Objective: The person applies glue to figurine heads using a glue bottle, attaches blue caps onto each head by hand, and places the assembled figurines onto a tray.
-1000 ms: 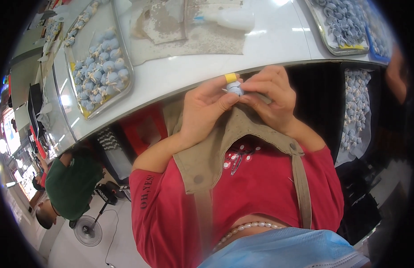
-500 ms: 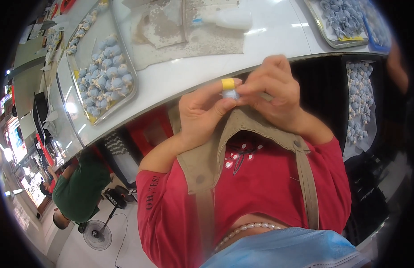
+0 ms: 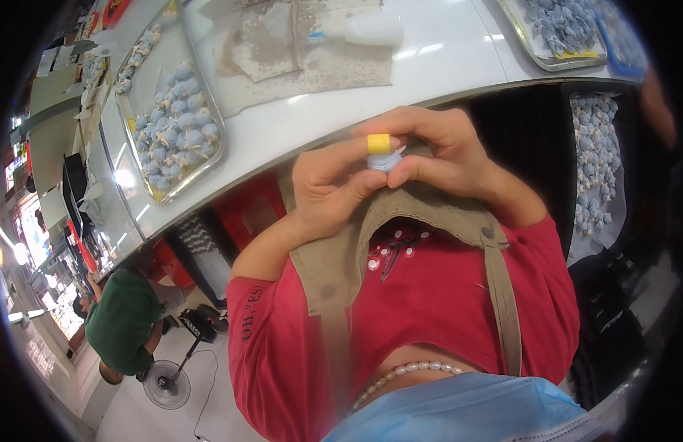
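1 piece (image 3: 384, 160) sits between the hands beside the table's (image 3: 444, 44) near edge: the left hand (image 3: 323, 184) pinches its 9 o'clock side, the right hand (image 3: 448, 151) its 3 o'clock side. It is small, roundish, pale blue and ridged, partly hidden by fingers. From there, a lined bin (image 3: 588, 247) at 3 o'clock holds many blue balls; a tray (image 3: 172, 48) at 9 holds more, heaped; 2 trays (image 3: 558, 67) at 2 hold grey-blue shapes.

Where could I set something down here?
The tabletop between the white bottle and right tray looks bare, as does a strip on the near side of the stained sheet. Blue pieces crowd that tray and much of the left tray.
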Tool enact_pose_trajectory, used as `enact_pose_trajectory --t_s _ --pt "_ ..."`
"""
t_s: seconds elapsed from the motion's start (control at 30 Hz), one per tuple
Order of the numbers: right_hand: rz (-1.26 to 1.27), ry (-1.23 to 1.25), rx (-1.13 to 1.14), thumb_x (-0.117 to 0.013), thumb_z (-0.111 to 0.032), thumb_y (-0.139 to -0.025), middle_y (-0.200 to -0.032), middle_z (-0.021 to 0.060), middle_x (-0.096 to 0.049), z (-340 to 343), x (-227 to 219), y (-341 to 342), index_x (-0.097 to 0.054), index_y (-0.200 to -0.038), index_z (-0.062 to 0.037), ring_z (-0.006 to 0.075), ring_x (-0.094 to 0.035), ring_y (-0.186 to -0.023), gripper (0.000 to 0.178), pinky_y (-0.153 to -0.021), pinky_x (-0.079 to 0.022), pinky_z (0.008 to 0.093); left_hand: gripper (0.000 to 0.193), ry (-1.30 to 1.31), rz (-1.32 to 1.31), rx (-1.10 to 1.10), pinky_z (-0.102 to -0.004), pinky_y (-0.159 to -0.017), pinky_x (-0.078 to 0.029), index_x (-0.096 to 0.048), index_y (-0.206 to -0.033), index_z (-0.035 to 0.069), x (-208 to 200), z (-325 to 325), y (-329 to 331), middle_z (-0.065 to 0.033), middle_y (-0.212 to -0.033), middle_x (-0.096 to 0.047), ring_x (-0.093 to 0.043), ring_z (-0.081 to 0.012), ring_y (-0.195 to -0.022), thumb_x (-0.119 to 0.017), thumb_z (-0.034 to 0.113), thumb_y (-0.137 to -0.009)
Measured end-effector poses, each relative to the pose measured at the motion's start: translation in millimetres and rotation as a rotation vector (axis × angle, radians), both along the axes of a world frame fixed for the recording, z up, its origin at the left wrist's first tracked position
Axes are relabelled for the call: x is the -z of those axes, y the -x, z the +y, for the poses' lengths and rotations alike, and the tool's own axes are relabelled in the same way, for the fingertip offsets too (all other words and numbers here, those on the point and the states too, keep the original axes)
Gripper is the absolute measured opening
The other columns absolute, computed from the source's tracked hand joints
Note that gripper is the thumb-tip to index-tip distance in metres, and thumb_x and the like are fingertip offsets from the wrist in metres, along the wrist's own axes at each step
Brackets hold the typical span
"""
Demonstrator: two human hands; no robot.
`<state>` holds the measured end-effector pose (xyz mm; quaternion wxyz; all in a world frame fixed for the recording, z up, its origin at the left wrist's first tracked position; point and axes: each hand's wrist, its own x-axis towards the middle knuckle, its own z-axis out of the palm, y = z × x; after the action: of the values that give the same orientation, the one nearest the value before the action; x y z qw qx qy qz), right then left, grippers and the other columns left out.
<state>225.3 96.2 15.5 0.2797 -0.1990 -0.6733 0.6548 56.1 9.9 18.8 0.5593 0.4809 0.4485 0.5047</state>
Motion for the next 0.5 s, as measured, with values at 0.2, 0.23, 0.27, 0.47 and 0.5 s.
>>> enact_pose_trajectory --t_s 0.2,0.23,0.27,0.47,0.5 --pt "0.126 0.111 -0.069 -0.072 -0.007 -0.067 -0.1 0.0113 -0.062 2 5 0 -0.059 -0.107 0.0014 0.0127 -0.056 -0.086 0.043 -0.077 -0.045 0.024 0.026 -0.091 0.07 0.068 -0.026 -0.079 -0.047 -0.06 -0.104 -0.001 -2 5 2 -0.012 -0.097 -0.064 -0.061 -0.0172 -0.089 -0.063 0.009 -0.081" --pt "0.128 0.109 -0.081 -0.072 -0.007 -0.067 -0.1 0.0113 -0.062 3 3 1 -0.059 -0.107 0.0014 0.0127 -0.056 -0.086 0.043 -0.077 -0.045 0.024 0.026 -0.094 0.074 0.056 -0.026 -0.079 -0.047 -0.06 -0.104 -0.001 -3 4 3 -0.012 -0.097 -0.064 -0.061 -0.0172 -0.089 -0.063 0.009 -0.081" --pt "0.113 0.137 -0.1 -0.072 -0.005 -0.067 -0.102 0.0133 -0.061 3 0 2 -0.059 -0.106 0.0019 0.0147 -0.056 -0.089 0.042 -0.079 -0.045 0.0254 0.026 -0.104 0.09 0.063 -0.0255 -0.077 -0.047 -0.06 -0.104 -0.001 -4 3 4 -0.0116 -0.096 -0.064 -0.061 -0.0159 -0.087 -0.063 0.008 -0.08" --pt "0.165 0.172 -0.106 -0.067 0.0 -0.069 -0.102 0.0086 -0.06 -5 -3 30 -0.058 -0.108 0.001 0.0145 -0.056 -0.092 0.04 -0.082 -0.043 0.0256 0.027 -0.085 0.129 0.035 -0.0229 -0.068 -0.048 -0.06 -0.104 0.0 -14 -3 29 -0.0078 -0.092 -0.065 -0.059 -0.0096 -0.077 -0.065 0.007 -0.079" --pt "0.165 0.242 -0.091 -0.068 -0.001 -0.069 -0.105 0.0096 -0.059 -9 -6 36 -0.058 -0.108 0.0013 0.0152 -0.055 -0.096 0.04 -0.085 -0.042 0.0268 0.028 -0.097 0.12 0.034 -0.0233 -0.068 -0.048 -0.06 -0.104 0.001 -17 -3 36 -0.0081 -0.09 -0.065 -0.059 -0.0093 -0.077 -0.066 0.008 -0.078"
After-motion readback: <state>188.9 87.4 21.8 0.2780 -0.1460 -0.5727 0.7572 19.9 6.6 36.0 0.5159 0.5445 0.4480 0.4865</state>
